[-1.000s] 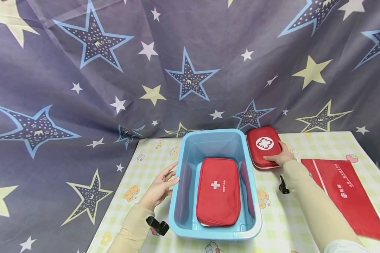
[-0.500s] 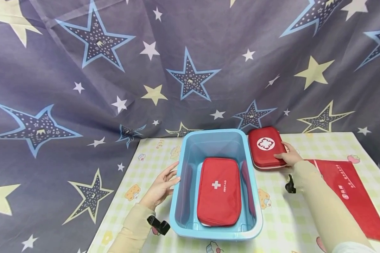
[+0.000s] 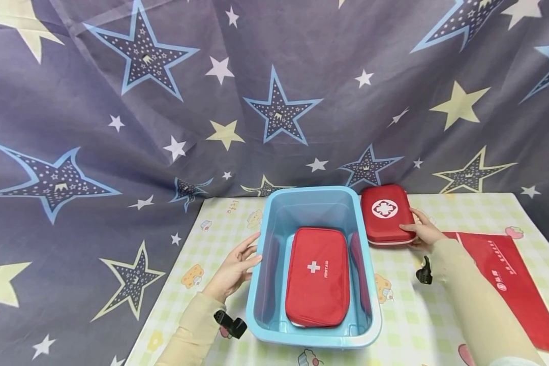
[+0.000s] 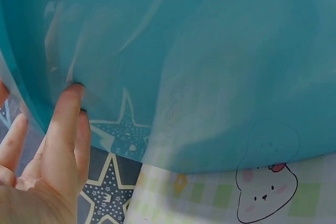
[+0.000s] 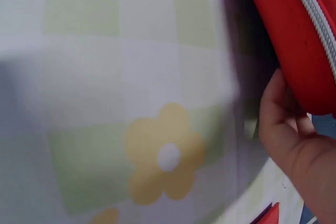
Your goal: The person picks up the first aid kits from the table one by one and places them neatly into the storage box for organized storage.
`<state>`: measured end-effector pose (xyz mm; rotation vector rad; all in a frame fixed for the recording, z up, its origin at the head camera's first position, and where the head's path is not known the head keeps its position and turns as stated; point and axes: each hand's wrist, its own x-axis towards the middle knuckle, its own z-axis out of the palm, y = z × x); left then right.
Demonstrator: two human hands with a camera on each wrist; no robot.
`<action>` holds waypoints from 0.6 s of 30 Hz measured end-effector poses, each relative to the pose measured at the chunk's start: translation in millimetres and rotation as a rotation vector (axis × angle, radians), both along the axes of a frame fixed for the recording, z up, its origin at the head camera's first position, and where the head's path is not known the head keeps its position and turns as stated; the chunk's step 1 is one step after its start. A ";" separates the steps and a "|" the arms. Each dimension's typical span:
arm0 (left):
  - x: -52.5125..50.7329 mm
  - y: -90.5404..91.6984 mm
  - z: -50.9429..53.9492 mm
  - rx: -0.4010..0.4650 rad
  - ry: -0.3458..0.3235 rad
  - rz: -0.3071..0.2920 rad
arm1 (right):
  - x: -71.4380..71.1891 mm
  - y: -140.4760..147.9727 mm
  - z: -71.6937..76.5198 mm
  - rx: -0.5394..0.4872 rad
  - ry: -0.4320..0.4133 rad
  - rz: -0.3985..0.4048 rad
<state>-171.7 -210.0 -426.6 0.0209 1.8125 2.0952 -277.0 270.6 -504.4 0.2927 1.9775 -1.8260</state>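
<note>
A light-blue plastic bin [image 3: 256,213] holds a soft red first-aid pouch [image 3: 317,292] with a white cross, lying flat on its floor. Against the bin's outer left wall rests my left hand [image 3: 232,267], its fingers fairly straight and touching the plastic; the left wrist view shows these fingers [image 4: 64,135] on the outside. Right behind the bin's far right corner is a hard red first-aid case [image 3: 378,223] with a white round emblem. My right hand [image 3: 425,231] grips its right edge, thumb on top. In the right wrist view, fingers [image 5: 278,124] curl at the zipped side.
A flat red bag [image 3: 517,284] with white print lies at the right, partly behind my right forearm. The checked tablecloth [image 3: 224,218] covers the table up to a grey star-patterned curtain [image 3: 174,127] at the back and left. Small black cameras sit on both wrists.
My right hand has drawn back to the right, so its thumb now sits nearer the case's right edge. The left hand stays at the bin. The head view shifts slightly.
</note>
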 end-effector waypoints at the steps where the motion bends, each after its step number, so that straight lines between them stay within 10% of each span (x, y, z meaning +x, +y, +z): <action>1: 0.3 0.1 0.0 0.003 0.002 -0.001 | 0.9 -0.4 -0.6 -0.031 -0.002 -0.006; 18: 0.5 0.2 1.0 0.001 0.000 -0.006 | 7.9 -8.4 -9.9 -0.284 -0.004 -0.076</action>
